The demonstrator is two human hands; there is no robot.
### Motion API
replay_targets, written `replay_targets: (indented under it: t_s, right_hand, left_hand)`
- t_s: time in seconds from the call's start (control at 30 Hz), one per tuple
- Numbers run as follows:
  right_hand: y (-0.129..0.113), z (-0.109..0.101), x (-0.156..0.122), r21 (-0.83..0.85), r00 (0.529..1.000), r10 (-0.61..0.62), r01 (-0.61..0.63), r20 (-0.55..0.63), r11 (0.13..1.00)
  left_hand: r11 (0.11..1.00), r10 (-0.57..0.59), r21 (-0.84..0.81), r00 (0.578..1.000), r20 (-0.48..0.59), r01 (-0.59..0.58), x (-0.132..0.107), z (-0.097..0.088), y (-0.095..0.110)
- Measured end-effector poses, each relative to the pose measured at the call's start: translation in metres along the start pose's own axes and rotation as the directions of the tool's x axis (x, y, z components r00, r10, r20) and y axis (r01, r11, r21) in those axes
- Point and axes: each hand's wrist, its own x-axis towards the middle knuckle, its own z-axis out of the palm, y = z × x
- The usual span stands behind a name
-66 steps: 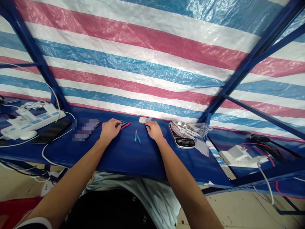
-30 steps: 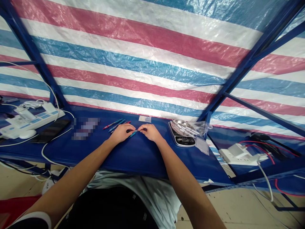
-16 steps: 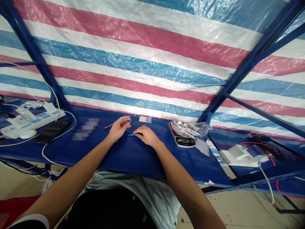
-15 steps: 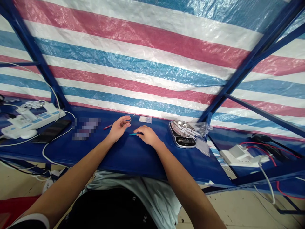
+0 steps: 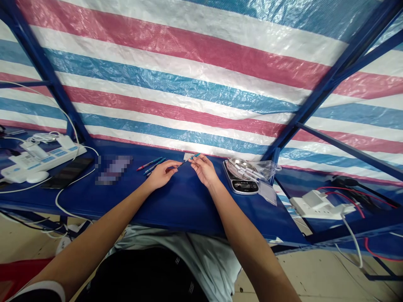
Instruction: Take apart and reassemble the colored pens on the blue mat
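My left hand (image 5: pixel 163 174) is closed, pinching a thin dark pen refill (image 5: pixel 180 165) between thumb and fingertips. The refill points up and to the right, towards my right hand (image 5: pixel 204 170). That hand is closed too, its fingertips on a small teal pen part (image 5: pixel 196 155) at the refill's far end. Whether the two pieces touch is too small to tell. Just left of my left hand, a red pen (image 5: pixel 145 166) and a blue pen (image 5: pixel 155 164) lie side by side on the blue table (image 5: pixel 182 205).
A small clear packet (image 5: pixel 188 156) lies behind my hands. To the right stands a digital scale (image 5: pixel 244 187) with a metal pan and bagged white pens (image 5: pixel 247 172). At the left are a power strip (image 5: pixel 47 157), a dark phone (image 5: pixel 67 173) and loose cables. Blue frame posts flank both sides.
My right hand has moved up and right, lifting the teal part from near the tabletop. My left hand has shifted right and slightly nearer, uncovering the pens beside it.
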Motion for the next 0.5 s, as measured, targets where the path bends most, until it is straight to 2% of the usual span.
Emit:
replay_targets:
  t_s: [0.13,0.27,0.5]
  right_hand:
    - [0.0011,-0.0023,0.0028,0.002,0.999,-0.025,0.025,-0.026,1.000]
    - [0.0032,-0.0032,0.0044,-0.080,0.995,-0.088,0.085,-0.039,0.993]
    - [0.0048,0.0019,0.0012,-0.095,0.992,-0.120,0.123,0.037,0.988]
  left_hand:
    - [0.999,0.004,0.034,1.000,0.014,-0.004,-0.0013,0.0011,0.0015]
    - [0.998,0.008,0.062,1.000,0.019,-0.009,-0.0008,0.0001,0.0006]
    - [0.998,0.019,0.058,0.999,0.046,-0.022,-0.0004,-0.0003,-0.0027]
